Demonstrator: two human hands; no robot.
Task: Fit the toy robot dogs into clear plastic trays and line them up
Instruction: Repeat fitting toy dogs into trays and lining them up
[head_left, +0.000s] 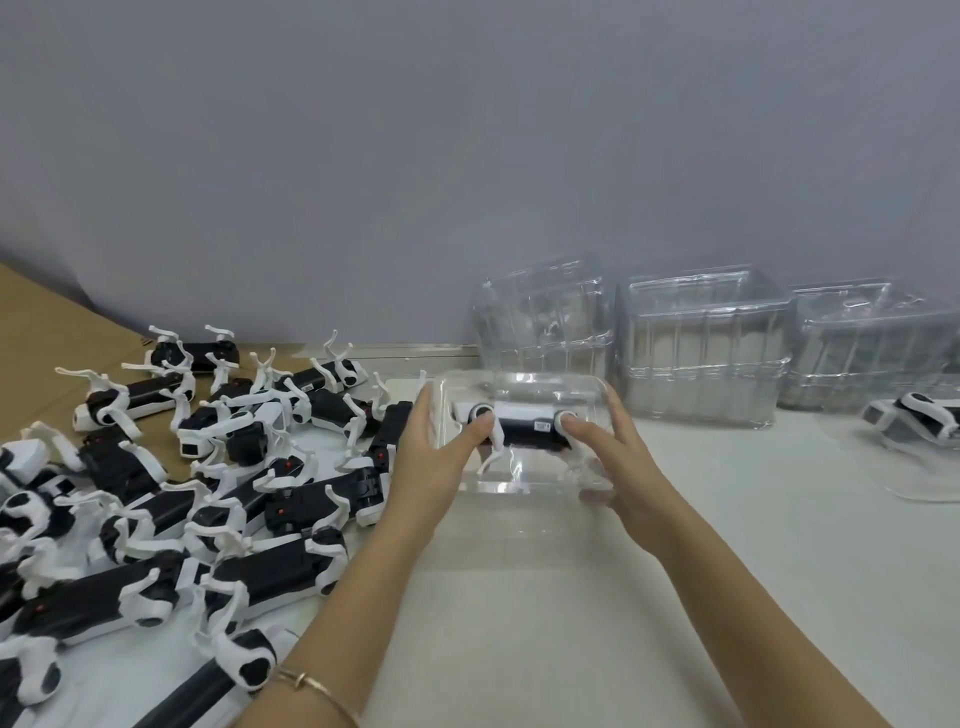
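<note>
Brown cardboard (31, 312) is laid at far left, beside a heap of black-and-white toy robot dogs (208, 467) piled legs-up on the white table (571, 623). A thin bracelet (317, 686) is worn on the left wrist. The left hand (441, 447) is set against the left wall of a clear tray (524, 387), fingers straight and together, thumb pressed on a round joint of the toy dog (524, 431) lying inside. The right hand (618, 452) is held likewise at the right wall. A white label on the dog's body is too small to be read. Stacked clear trays (701, 358) are ranged behind; another trayed dog (919, 415) is seen far right.
</note>
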